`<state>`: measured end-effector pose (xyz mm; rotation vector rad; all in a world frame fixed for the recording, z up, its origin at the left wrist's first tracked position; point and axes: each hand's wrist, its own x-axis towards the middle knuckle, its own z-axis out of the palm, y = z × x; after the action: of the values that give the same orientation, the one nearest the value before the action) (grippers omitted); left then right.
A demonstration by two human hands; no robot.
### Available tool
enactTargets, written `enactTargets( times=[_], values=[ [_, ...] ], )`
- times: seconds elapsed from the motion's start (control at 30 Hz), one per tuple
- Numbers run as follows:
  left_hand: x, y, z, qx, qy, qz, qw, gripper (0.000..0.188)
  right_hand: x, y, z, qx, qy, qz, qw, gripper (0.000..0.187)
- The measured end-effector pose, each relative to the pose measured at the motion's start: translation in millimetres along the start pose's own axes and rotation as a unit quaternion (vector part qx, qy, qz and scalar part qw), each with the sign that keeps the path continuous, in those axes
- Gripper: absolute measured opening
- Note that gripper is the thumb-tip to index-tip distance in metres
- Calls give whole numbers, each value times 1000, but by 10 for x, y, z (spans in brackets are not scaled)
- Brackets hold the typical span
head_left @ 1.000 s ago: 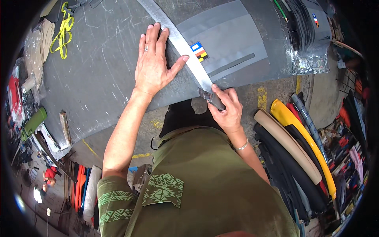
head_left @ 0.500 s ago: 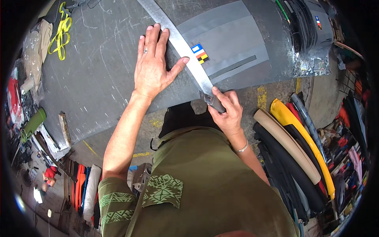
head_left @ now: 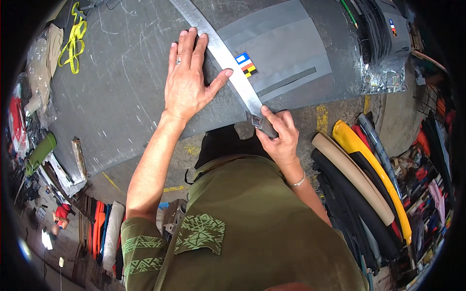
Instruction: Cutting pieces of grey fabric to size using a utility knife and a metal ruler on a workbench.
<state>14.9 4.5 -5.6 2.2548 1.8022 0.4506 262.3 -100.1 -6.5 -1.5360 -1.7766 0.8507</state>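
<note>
A long metal ruler (head_left: 224, 56) lies slantwise over a grey fabric panel (head_left: 291, 46) on the dark worktable. The panel carries a small patch of colored flags (head_left: 246, 64) and a darker strip near its lower edge. My left hand (head_left: 187, 87) lies flat with fingers stretched out, its fingertips and thumb touching the ruler's left edge. At the table's near edge my right hand (head_left: 281, 136) is closed around a dark-handled utility knife (head_left: 264, 126), its head beside the ruler's near end. The blade tip is too small to make out.
A yellow tape measure (head_left: 74, 46) lies at the far left of the table (head_left: 111, 97). Stacked dark panels in clear plastic (head_left: 383, 48) and a green pencil (head_left: 348, 13) are at the far right. Fabric rolls (head_left: 357, 177) lean to my right; more stand at lower left.
</note>
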Motion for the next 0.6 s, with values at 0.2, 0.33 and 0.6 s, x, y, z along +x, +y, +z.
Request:
enactTargets(
  times=[0.2,0.33,0.6],
  values=[
    [4,5,0,2,0,3,1000,90,-7,5,0,4,-1,4,1000,62],
    [6,8,-5,6,2,0,1000,89,0,-11,-18,-6,-10,20,1000,64],
    [8,-10,-45,4,8,9,1000,86,-19,-2,-12,-6,-11,19,1000,63]
  ],
)
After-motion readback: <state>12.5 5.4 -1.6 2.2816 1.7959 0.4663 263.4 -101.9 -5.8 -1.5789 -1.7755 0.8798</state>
